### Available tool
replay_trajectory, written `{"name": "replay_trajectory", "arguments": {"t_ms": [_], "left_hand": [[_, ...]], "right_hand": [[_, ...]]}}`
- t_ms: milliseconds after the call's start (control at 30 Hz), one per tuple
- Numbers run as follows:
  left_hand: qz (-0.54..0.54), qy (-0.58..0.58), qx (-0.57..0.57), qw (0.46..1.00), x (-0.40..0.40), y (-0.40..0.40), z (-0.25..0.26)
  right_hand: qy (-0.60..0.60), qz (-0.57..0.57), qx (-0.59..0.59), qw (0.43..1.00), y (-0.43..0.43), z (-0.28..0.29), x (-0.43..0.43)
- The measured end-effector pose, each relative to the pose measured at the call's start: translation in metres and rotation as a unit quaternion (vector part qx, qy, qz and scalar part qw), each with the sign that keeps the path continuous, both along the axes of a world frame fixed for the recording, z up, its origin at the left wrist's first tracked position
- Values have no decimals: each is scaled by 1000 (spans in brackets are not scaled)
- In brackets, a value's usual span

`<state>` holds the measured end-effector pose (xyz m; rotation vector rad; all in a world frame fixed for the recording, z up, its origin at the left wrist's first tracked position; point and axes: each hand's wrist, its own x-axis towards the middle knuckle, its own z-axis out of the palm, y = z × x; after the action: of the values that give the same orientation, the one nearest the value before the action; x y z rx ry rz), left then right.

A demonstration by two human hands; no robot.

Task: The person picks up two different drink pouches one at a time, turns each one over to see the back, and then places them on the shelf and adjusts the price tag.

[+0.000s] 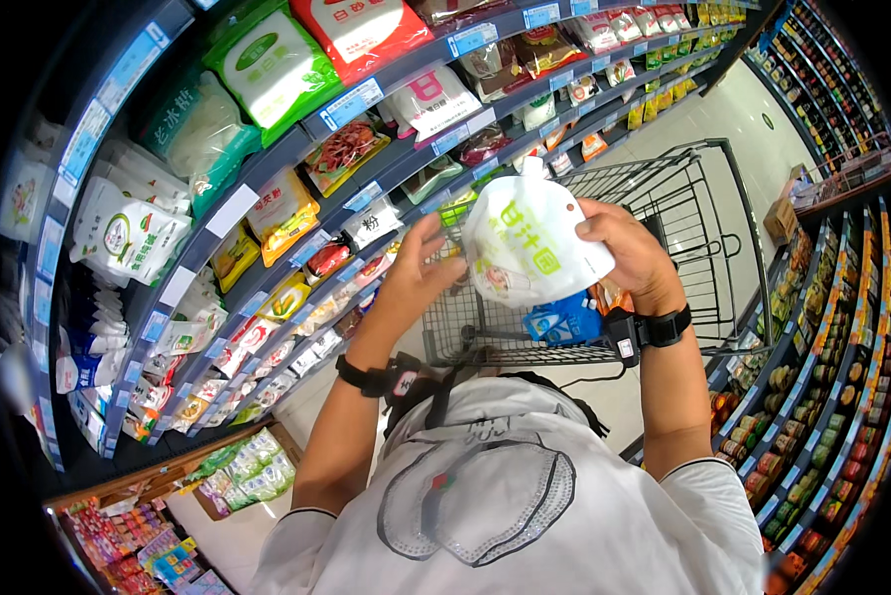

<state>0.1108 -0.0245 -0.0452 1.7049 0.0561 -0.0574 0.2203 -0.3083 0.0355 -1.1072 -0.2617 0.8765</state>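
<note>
My right hand [627,249] grips a white plastic pouch [523,238] by its right edge, thumb on the front face. The pouch has a short spout on top, green lettering and a printed picture low on its front. Just left of it, my left hand [419,275] is raised with fingers apart and holds nothing. Below and behind the pouch stands a wire shopping cart [702,253]. Inside the cart lie a blue package [564,320] and an orange package [610,296], both partly hidden by my right hand and wrist strap.
A shelf unit of bagged goods runs along my left, with a green bag [274,74] and a white bag [129,230] near its edge. Shelves of jars [810,416] line the right. A carton of wrapped packs [248,472] sits on the floor at lower left.
</note>
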Motion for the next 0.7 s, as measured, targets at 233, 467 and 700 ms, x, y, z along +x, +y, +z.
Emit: {"name": "replay_trajectory", "arguments": {"t_ms": [233,467,700], "left_hand": [[-89,87,-227,966,-11,9,29],[-36,110,-239,964,-36,7,26],[76,100,-258,958,-41,8,25]], "right_hand": [[84,98,165,978,21,13,9],[133,6,169,977,43,-37,25],[150,20,150,977,57,-64,-15]]}}
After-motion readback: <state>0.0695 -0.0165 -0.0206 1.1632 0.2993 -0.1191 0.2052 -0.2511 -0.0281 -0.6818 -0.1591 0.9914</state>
